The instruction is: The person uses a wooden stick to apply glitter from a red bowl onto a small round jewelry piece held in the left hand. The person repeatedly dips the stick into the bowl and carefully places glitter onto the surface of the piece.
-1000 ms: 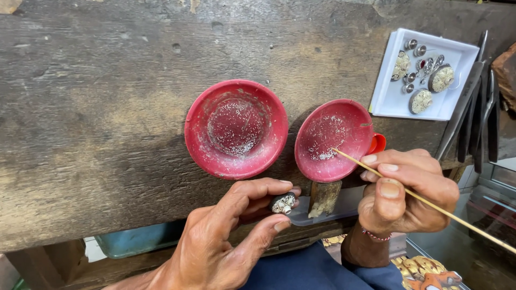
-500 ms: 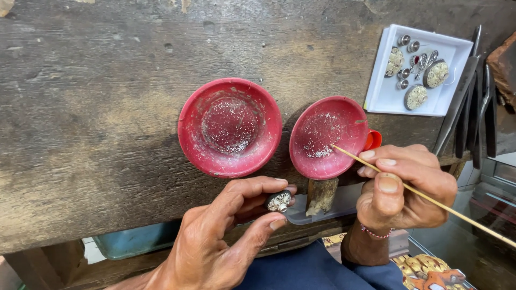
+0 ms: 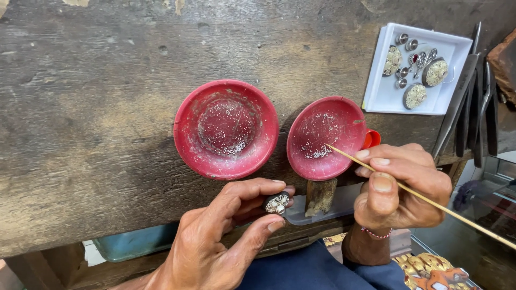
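Wooden bench (image 3: pixel 97 107): left hand (image 3: pixel 215 241) pinches beaded ornament (image 3: pixel 277 203), right hand (image 3: pixel 400 185) pinches stick (image 3: pixel 430 200) over dish (image 3: pixel 325 137).

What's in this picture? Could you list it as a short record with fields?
Setting: worn wooden bench
Left hand: pinches a small beaded ornament
Right hand: holds a thin stick, tip inside the smaller red dish
Larger red dish: holds tiny silvery grains
White tray: several small metal pieces
Beside the tray: dark metal tools
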